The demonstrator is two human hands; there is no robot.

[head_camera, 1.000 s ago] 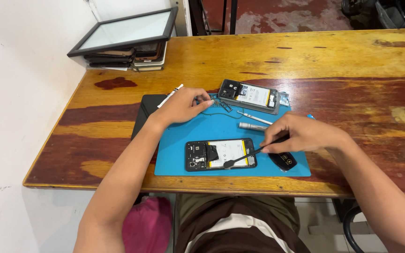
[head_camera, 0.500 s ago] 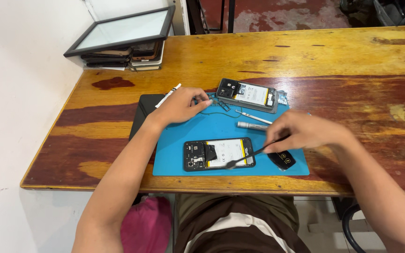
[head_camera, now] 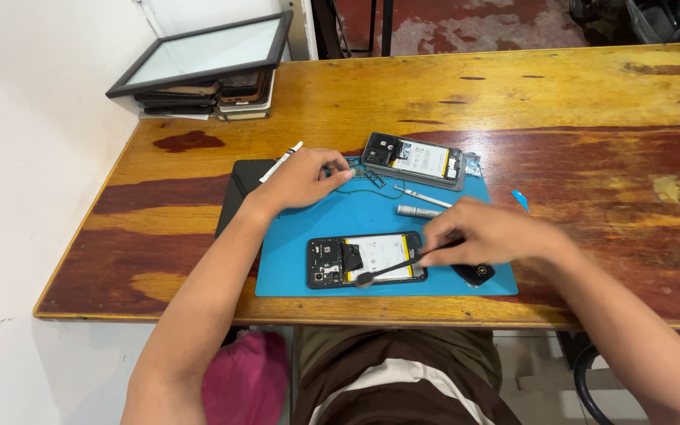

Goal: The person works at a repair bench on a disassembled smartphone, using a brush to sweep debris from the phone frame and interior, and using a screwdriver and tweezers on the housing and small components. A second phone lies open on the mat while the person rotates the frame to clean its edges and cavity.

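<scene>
The right hand (head_camera: pixel 485 234) pinches a thin black tool (head_camera: pixel 393 268), its tip down on the open phone (head_camera: pixel 366 260) that lies near the front of the blue mat (head_camera: pixel 371 211) on the table (head_camera: pixel 513 102). It looks like the prying or poking step inside the phone. The left hand (head_camera: pixel 302 178) rests farther back on the mat, fingers bent; I cannot tell if its grip holds anything. A second open phone (head_camera: pixel 414 160) lies beside it. Small, gentle moves seem needed now.
</scene>
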